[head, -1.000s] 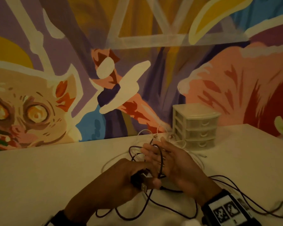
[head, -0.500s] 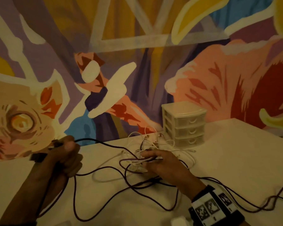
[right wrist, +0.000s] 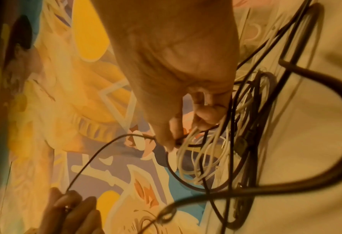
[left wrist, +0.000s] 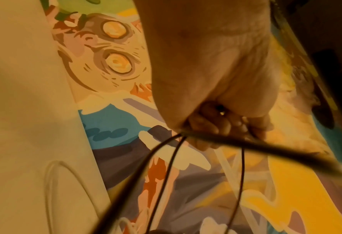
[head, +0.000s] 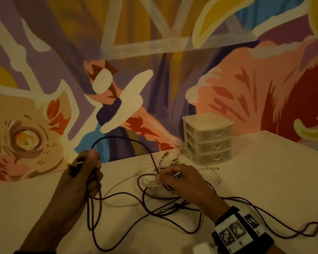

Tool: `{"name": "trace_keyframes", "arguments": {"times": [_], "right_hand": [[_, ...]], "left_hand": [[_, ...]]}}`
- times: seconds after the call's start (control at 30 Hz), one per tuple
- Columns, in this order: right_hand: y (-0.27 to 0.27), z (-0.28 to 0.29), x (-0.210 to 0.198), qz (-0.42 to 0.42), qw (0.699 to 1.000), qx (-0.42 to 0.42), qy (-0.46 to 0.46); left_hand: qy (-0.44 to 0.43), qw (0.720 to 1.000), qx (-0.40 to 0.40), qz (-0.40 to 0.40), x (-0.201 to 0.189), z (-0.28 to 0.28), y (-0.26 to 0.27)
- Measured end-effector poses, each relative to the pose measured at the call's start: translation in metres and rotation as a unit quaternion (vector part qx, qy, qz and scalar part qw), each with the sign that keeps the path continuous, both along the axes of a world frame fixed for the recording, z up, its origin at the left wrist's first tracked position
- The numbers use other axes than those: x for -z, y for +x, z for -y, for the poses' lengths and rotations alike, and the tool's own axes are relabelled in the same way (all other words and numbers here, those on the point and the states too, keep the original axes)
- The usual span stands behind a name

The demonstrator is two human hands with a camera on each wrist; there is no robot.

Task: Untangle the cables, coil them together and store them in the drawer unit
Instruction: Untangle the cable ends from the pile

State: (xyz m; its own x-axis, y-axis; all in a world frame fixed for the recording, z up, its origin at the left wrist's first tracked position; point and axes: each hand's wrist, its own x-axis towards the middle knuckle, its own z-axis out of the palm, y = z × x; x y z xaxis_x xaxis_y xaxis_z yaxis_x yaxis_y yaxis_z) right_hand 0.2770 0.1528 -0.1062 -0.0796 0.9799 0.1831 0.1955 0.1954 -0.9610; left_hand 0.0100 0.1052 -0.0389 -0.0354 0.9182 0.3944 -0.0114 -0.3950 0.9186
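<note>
Dark cable (head: 147, 151): left hand (head: 84, 173) fist-gripping, newly drawn toward 9 o'clock; right hand (head: 180, 178) pinching tangle (head: 165, 191); untangling underway.

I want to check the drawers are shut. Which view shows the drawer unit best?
The head view: the drawer unit stands whole by the wall, all three drawers closed. Neither wrist view clearly shows it.
</note>
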Motion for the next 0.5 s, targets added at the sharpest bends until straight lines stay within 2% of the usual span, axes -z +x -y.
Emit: {"name": "trace_keyframes", "arguments": {"times": [0.1, 0.2, 0.27, 0.37, 0.5], "right_hand": [[0.003, 0.004, -0.011, -0.144, 0.989, 0.009, -0.040], [0.007, 0.008, -0.019, -0.222, 0.975, 0.009, -0.030], [0.006, 0.011, -0.021, -0.218, 0.976, 0.004, -0.021], [0.004, 0.014, -0.022, -0.193, 0.981, 0.007, -0.020], [0.003, 0.016, -0.025, -0.188, 0.981, 0.043, -0.002]], "left_hand": [[-0.048, 0.997, -0.003, -0.067, 0.008, -0.006, -0.003], [-0.099, 0.989, -0.032, -0.101, 0.018, -0.012, -0.006], [-0.097, 0.987, -0.033, -0.122, 0.019, -0.012, 0.003], [-0.065, 0.983, 0.027, -0.167, 0.019, -0.015, 0.025], [-0.096, 0.964, 0.087, -0.232, 0.029, -0.026, 0.046]]}}
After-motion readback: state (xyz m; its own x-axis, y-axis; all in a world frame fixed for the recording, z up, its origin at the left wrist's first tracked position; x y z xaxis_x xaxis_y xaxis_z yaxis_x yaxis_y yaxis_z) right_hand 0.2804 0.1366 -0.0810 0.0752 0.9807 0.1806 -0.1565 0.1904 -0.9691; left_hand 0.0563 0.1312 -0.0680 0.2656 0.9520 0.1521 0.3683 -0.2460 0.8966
